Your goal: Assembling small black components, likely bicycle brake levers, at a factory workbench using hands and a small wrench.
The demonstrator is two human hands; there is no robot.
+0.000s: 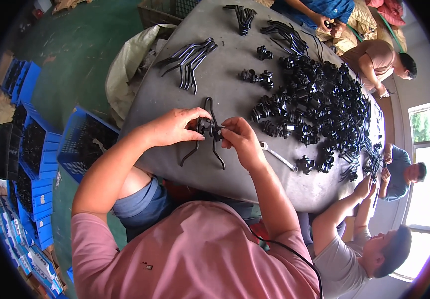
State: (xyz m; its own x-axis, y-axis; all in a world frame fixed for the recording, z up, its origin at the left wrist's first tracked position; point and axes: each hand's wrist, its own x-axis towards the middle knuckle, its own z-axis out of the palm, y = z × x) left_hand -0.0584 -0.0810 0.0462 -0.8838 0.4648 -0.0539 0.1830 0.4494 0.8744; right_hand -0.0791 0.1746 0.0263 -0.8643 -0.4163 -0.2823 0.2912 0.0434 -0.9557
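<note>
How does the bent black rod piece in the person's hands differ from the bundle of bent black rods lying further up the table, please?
The rod piece in hand is a single one, gripped by the left hand and right hand; the rod bundle is several lying together, untouched. The rod piece in hand carries a small black fitting at its middle; the rod bundle shows none. Both are thin, black and bent.

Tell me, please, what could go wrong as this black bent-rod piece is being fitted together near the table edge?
The left hand and right hand pinch a small black clamp on the bent rod close to the table rim; if it slips, it may drop to the floor. The rod's lower legs hang free and could twist in the grip. The wrench by the right wrist might get knocked off.
</note>
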